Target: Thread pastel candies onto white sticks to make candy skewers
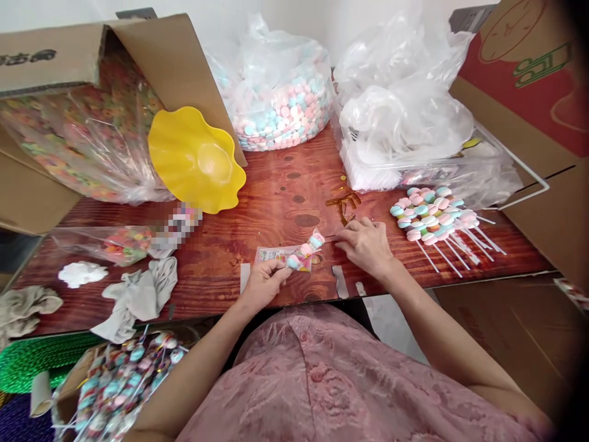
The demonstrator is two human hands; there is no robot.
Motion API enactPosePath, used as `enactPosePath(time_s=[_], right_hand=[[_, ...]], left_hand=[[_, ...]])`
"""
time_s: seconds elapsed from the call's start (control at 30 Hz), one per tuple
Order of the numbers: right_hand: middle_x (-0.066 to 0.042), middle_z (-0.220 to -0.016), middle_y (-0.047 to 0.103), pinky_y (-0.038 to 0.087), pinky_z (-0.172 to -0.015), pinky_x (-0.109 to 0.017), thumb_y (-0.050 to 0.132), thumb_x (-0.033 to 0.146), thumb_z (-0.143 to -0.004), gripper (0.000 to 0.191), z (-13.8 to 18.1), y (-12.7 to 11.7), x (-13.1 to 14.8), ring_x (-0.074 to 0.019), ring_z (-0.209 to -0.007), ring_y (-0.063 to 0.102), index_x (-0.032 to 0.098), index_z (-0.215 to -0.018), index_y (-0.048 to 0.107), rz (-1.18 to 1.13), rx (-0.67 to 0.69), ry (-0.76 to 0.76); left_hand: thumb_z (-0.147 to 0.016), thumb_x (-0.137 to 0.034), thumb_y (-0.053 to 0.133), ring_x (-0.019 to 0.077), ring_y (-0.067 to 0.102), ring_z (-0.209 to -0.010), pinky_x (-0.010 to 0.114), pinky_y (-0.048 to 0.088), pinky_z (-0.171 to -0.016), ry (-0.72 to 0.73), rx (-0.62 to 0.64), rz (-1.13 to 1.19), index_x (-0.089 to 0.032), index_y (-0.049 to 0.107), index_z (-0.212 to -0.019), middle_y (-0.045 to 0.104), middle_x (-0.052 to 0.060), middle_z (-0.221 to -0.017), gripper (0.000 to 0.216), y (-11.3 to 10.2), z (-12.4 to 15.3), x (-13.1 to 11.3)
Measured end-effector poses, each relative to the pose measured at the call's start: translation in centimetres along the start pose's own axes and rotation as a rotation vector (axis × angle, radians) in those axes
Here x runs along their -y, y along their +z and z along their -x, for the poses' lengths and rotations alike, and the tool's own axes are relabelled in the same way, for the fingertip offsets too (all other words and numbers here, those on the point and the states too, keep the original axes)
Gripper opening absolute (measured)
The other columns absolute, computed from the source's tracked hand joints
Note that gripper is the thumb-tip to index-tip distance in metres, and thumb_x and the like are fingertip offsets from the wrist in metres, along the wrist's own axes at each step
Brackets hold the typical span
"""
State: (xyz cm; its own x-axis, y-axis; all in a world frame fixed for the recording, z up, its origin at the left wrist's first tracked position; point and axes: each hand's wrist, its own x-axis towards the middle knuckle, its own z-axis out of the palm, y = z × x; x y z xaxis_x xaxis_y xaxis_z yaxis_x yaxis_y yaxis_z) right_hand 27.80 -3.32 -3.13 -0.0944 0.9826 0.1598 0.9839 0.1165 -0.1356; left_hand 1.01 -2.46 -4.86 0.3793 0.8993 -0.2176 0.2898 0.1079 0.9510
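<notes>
My left hand [267, 283] pinches the near end of a marshmallow skewer [305, 250] in clear wrapping, with pink, blue and white pieces. Beneath the skewer, a printed clear bag [271, 253] lies flat on the table. My right hand [365, 245] is closed just beyond the skewer's far end. Between its fingertips is a thin dark strip [330, 236] that looks like a twist tie, reaching toward the wrapping. Several gold twist ties [345, 205] lie loose behind my right hand. To the right rests a pile of unwrapped marshmallow skewers [430, 215] on white sticks.
At the back stand a bag of marshmallows [285, 110] and a clear tray [372, 175] under plastic bags. A yellow wavy bowl [197, 159] leans by an open carton [184, 67] of gummy candy. Gloves [142, 294] lie left. Below the edge, a box holds wrapped skewers [124, 387].
</notes>
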Motion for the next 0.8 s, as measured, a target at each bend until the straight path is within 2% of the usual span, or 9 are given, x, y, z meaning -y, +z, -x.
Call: enactPosePath(time_s=[0.07,0.17,0.27,0.37,0.5,0.57,0.63,0.7,0.8], right_hand=[[-0.009,-0.094,0.068,0.025,-0.078,-0.038,0.052,0.029,-0.092,0.023,-0.5,0.8,-0.1,-0.0246,-0.095,0.047,0.020,-0.085,0.072,0.053,0.057,-0.002],[-0.012,-0.093,0.066,0.025,-0.076,-0.039,0.049,0.020,-0.091,0.022,-0.8,1.7,0.3,-0.0252,-0.094,0.046,0.015,-0.083,0.068,0.118,0.064,-0.015],[-0.014,-0.094,0.065,0.025,-0.074,-0.038,0.046,0.011,-0.087,0.019,-0.7,1.6,0.7,-0.0259,-0.093,0.045,0.013,-0.083,0.065,0.174,0.051,-0.099],[-0.012,-0.089,0.065,0.026,-0.075,-0.038,0.046,0.009,-0.085,0.017,0.2,0.7,1.4,-0.0249,-0.089,0.046,0.014,-0.084,0.063,0.147,-0.043,-0.183],[-0.006,-0.070,0.061,0.030,-0.073,-0.036,0.046,0.012,-0.089,0.019,1.8,0.1,3.8,-0.0199,-0.072,0.046,0.017,-0.079,0.061,-0.016,-0.237,-0.316],[-0.005,-0.069,0.062,0.033,-0.071,-0.034,0.045,0.014,-0.092,0.022,2.3,0.2,5.2,-0.0182,-0.069,0.047,0.018,-0.079,0.062,-0.187,-0.305,-0.344],[-0.005,-0.075,0.066,0.038,-0.071,-0.033,0.047,0.018,-0.094,0.020,2.7,0.5,6.4,-0.0172,-0.070,0.052,0.019,-0.083,0.064,-0.466,-0.326,-0.296],[-0.004,-0.080,0.069,0.043,-0.073,-0.032,0.055,0.024,-0.093,0.014,3.0,0.8,7.3,-0.0168,-0.075,0.058,0.021,-0.084,0.065,-0.839,-0.282,-0.149],[-0.002,-0.082,0.069,0.048,-0.076,-0.034,0.069,0.033,-0.083,0.012,3.5,1.1,8.3,-0.0173,-0.077,0.062,0.022,-0.080,0.066,-1.439,-0.111,0.148]], left_hand=[[-0.074,-0.046,0.069,0.0047,0.040,-0.039,0.019,0.027,-0.042,-0.089,-0.025,0.197,-0.016,0.058,-0.065,0.054,-0.005,-0.051,0.033,0.4,0.0,-0.4],[-0.067,-0.046,0.076,0.0043,0.042,-0.037,0.018,0.024,-0.037,-0.146,-0.048,0.425,-0.015,0.058,-0.063,0.057,-0.004,-0.052,0.036,1.3,0.2,-0.9],[-0.061,-0.046,0.083,0.0062,0.049,-0.041,0.017,0.028,-0.037,-0.196,-0.012,0.620,-0.014,0.061,-0.065,0.061,-0.002,-0.056,0.038,1.8,0.2,-1.2],[-0.061,-0.042,0.085,0.0079,0.055,-0.050,0.018,0.037,-0.043,-0.186,0.049,0.719,-0.012,0.068,-0.071,0.065,0.001,-0.063,0.036,2.1,0.0,-1.7],[-0.067,-0.037,0.084,0.0100,0.061,-0.059,0.019,0.042,-0.049,-0.125,0.144,0.797,-0.010,0.074,-0.083,0.071,0.005,-0.073,0.033,2.9,-0.3,-2.8],[-0.065,-0.036,0.085,0.0108,0.063,-0.061,0.020,0.044,-0.052,-0.102,0.138,0.873,-0.011,0.073,-0.079,0.070,0.005,-0.071,0.031,3.3,-0.5,-3.2],[-0.062,-0.035,0.086,0.0104,0.062,-0.059,0.020,0.045,-0.053,-0.095,0.112,0.927,-0.010,0.072,-0.074,0.069,0.004,-0.067,0.032,3.6,-0.6,-3.4],[-0.061,-0.034,0.087,0.0095,0.061,-0.057,0.019,0.044,-0.052,-0.098,0.101,0.946,-0.009,0.071,-0.073,0.068,0.004,-0.066,0.032,3.6,-0.7,-3.4],[-0.059,-0.032,0.088,0.0089,0.062,-0.057,0.019,0.044,-0.050,-0.113,0.115,0.950,-0.008,0.072,-0.074,0.069,0.004,-0.070,0.032,3.2,-0.7,-3.2]])
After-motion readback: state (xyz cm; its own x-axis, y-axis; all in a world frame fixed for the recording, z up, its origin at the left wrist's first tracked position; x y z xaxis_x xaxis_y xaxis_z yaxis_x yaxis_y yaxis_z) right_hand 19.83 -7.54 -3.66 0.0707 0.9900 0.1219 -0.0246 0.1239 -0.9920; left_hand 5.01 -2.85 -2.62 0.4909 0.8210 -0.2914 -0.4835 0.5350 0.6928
